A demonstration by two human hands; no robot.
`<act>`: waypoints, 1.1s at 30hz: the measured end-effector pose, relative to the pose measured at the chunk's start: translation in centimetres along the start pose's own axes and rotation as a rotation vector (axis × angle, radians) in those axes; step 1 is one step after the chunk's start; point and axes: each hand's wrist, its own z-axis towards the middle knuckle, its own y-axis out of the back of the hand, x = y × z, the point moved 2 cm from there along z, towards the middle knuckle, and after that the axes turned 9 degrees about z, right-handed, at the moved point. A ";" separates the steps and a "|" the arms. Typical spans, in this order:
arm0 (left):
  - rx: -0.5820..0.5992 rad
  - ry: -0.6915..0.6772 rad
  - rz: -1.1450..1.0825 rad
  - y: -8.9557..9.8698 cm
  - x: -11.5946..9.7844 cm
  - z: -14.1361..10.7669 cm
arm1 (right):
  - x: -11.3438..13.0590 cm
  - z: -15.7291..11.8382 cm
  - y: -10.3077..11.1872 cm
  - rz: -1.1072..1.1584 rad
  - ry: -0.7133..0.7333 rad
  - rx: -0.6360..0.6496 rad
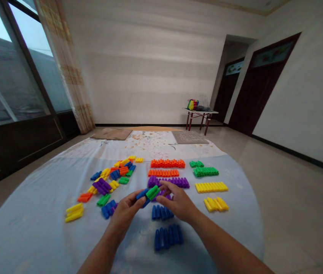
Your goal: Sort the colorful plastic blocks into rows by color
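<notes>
Over the table's near middle, my left hand (pixel 129 205) is closed around blue tube-shaped plastic blocks (pixel 142 194). A green tube-shaped block (pixel 152 193) lies against the blue ones. My right hand (pixel 177 199) has its thumb and index finger curved about the right end of this green block; its other fingers are bent. Behind and below the right hand are rows of purple blocks (pixel 175 182), partly hidden by it. Nearer me are blue blocks (pixel 161 212) in a short row, and another blue row (pixel 169 236) lies closer still.
A mixed pile of blocks (pixel 115 173) spreads over the left. Orange rows (pixel 167 163) lie at the back, green rows (pixel 206 171) and yellow rows (pixel 211 187) on the right. A pale cloth (pixel 50 182) covers the round table. Two mats (pixel 190 137) lie at its far edge.
</notes>
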 end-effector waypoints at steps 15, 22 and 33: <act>-0.183 0.039 -0.342 4.5 0.1 0.4 | -1.5 4.7 -0.2 -0.045 -0.040 -0.075; -0.232 0.065 -0.446 4.8 0.6 0.4 | -1.8 6.7 -7.5 -0.044 -0.090 0.165; -0.046 0.037 -0.475 2.8 0.3 -0.1 | 1.9 3.8 -7.4 0.038 0.242 0.150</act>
